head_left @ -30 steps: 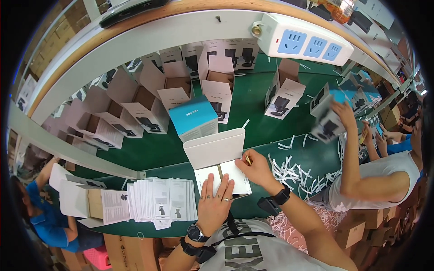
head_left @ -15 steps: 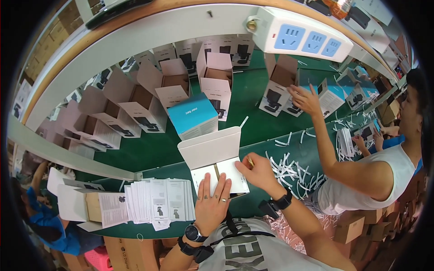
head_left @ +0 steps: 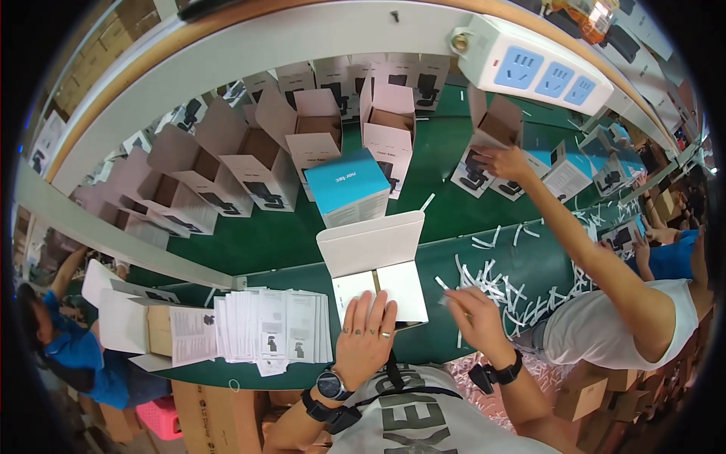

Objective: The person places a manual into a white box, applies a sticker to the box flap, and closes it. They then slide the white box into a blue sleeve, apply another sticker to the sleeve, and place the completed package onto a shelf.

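A white box [head_left: 409, 291] stands at the table's front edge, its lid [head_left: 372, 244] raised at the back. Its two inner flaps are folded inward and a narrow gap shows between them. My left hand [head_left: 364, 331] lies flat on the left flap, fingers stretched out. To the right of the box, my right hand [head_left: 478, 324] is in a pinch, apart from the box. A short white strip [head_left: 441, 283] sticks out from its fingertips. Right behind the lid stands a closed box with a blue top [head_left: 349, 182].
Several open boxes [head_left: 261, 168] stand in rows at the back left. Printed leaflets [head_left: 274, 327] lie in a stack to the left, beside another open box [head_left: 125, 321]. Loose strips [head_left: 538, 304] litter the right. A co-worker's arm [head_left: 563, 216] reaches to an open box. A power strip [head_left: 533, 68] hangs above.
My right hand has moved off the box to the right, and a white strip now shows at its fingertips. My left hand stays on the flap. The co-worker's hand has shifted toward the open box.
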The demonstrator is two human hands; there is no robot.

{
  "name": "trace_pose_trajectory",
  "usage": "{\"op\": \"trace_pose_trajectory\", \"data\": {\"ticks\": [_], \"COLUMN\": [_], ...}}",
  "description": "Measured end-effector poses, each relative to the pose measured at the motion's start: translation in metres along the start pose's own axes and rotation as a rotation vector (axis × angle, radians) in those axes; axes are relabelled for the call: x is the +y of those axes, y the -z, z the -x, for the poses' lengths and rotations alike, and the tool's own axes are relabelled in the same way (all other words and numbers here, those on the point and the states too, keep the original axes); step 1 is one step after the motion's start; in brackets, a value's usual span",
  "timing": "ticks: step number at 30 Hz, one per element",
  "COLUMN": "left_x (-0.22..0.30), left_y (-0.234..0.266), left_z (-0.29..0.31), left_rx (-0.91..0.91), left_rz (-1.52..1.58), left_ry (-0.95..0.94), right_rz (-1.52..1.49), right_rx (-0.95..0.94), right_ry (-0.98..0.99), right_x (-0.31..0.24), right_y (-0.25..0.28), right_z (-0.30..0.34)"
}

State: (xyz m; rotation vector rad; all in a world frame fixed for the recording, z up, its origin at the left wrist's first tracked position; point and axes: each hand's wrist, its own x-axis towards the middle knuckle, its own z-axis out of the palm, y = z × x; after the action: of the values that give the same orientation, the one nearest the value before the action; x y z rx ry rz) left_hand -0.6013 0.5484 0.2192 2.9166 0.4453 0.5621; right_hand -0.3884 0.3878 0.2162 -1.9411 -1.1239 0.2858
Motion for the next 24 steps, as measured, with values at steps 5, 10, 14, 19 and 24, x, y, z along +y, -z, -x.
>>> {"op": "trace_pose_trajectory", "data": {"ticks": [5,10,14,19,24], "left_x": [0.008,0.015,0.013,0.007,0.005], "left_y": [-0.009,-0.009,-0.012,-0.013,-0.015], "left_z": [0.002,0.012,0.011,0.014,0.009], "left_rx": [-0.051,-0.129,-0.102,-0.088,-0.118], "left_rz": [-0.109,-0.101,-0.062,-0.021,0.007], "left_ry": [-0.031,0.012,0.005,-0.037,-0.059], "right_rz": [-0.030,0.056,0.005,-0.144,-0.008], "right_rx": [0.096,0.087,0.018,-0.165,-0.098], "right_ry": [0.374,0.459,0.425,0.534,0.410], "right_x": [-0.077,-0.081,-0.077,-0.071,-0.088], "right_y": [-0.063,-0.098,-0.108,-0.107,-0.102], "right_z": [-0.075,-0.092,-0.094,-0.094,-0.094]}}
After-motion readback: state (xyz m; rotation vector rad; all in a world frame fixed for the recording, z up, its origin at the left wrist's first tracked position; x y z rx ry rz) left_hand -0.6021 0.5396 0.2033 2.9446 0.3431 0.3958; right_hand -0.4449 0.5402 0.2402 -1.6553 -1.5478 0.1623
